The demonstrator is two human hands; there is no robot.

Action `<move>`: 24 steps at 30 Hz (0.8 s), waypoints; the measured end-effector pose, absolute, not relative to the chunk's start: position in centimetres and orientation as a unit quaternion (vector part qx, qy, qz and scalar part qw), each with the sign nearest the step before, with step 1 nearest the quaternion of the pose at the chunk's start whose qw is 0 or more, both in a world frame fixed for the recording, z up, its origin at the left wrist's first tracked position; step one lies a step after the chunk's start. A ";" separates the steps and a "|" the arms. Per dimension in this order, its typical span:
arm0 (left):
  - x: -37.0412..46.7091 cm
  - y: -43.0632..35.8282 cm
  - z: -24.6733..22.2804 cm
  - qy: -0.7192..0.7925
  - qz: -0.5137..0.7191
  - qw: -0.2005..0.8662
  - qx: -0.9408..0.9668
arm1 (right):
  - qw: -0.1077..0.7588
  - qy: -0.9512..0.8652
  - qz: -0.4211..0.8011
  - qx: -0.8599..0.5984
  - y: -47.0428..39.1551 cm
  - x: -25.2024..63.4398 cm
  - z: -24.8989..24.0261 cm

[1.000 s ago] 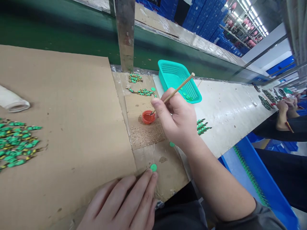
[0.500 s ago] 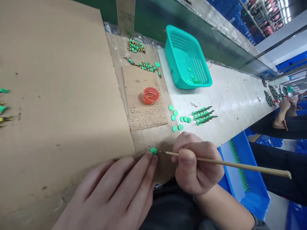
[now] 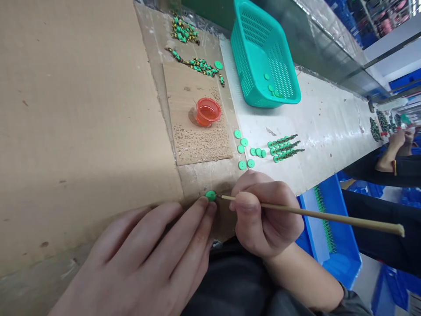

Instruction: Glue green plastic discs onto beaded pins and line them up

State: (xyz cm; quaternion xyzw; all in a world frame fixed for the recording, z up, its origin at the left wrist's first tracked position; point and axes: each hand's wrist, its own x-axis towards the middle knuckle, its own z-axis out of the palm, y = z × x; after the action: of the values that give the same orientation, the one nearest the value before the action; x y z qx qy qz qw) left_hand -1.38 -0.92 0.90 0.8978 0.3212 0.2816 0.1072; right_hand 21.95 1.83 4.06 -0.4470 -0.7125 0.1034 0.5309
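Note:
My left hand (image 3: pixel 158 259) lies low in the view, its fingers close together and its fingertips holding the edge of a small round green disc (image 3: pixel 210 195) on the table. In a pinch of thumb and fingers, my right hand (image 3: pixel 268 213) grips a thin wooden stick (image 3: pixel 332 215). The stick's dark tip is at the disc's right edge, touching or very nearly so. Beyond the hands, a small red cup (image 3: pixel 208 112) of liquid stands on a speckled cardboard piece (image 3: pixel 184 142). Several loose green discs (image 3: pixel 242 165), some showing small holes, lie to its right.
A teal basket (image 3: pixel 241 74) with a few green discs stands at the back. Rows of green discs with dark twisted stems (image 3: pixel 284 148) lie right. Small green-and-black pieces (image 3: pixel 184 30) are heaped at the back. A blue bin (image 3: pixel 345 259) is at right; another person's hands (image 3: pixel 397 139) work farther off.
My right hand has brought the stick's tip left to the green disc's edge. My left hand stays at the disc. The whole view has shifted slightly.

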 end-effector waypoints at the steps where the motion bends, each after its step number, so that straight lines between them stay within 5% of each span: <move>1: -1.4 -0.9 0.9 0.322 0.280 0.106 0.898 | 0.536 -0.711 0.104 -0.443 1.9 21.9 4.0; 14: -1.5 -0.8 0.9 0.316 0.273 0.104 0.903 | 0.516 -0.722 0.107 -0.449 2.0 21.9 4.2; 24: -1.1 -0.5 1.3 0.319 0.280 0.093 0.901 | 0.612 -0.644 0.085 -0.452 1.9 22.0 3.4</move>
State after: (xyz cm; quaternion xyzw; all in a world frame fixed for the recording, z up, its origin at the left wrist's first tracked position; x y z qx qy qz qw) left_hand -1.12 -0.52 1.27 0.9006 0.3193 0.2800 0.0927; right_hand 21.96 1.92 3.40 -0.4517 -0.6440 0.0847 0.6116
